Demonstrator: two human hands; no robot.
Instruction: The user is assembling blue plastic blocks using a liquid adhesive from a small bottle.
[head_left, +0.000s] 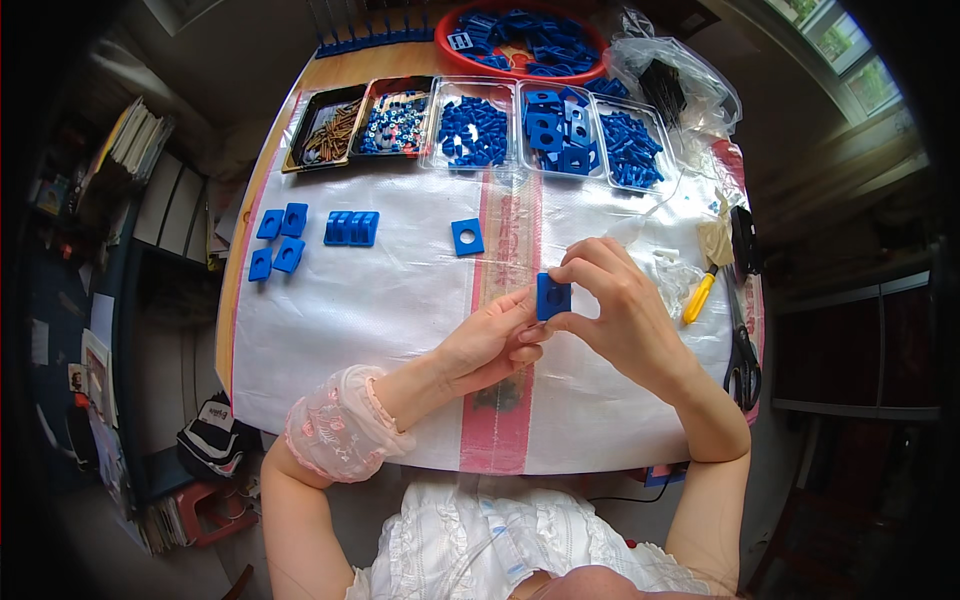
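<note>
You have a small blue block [553,296] pinched between both hands, held up over the middle of the surface [380,300], just above the pink stripe that runs down the white sheet. Your right hand [610,305] has its grip pressed onto the block from the right: fingertips curl over its top edge and the thumb sits under its lower right corner. Your left hand [495,340] meets it from the lower left, with the fingertips touching the block's left and bottom edges. The block faces you, showing a dark hole in its front.

A second blue square piece [467,237] lies flat on the sheet, up and to the left of your hands, well apart from them. Further left sit a ribbed blue part [351,228] and a cluster of four blue blocks [279,238]. Along the far edge stands a row of trays [470,125] filled with blue parts and brown screws, with a red bowl [520,40] of blue pieces behind them. To your right lie a yellow-handled brush [705,280] and black scissors [742,350].
</note>
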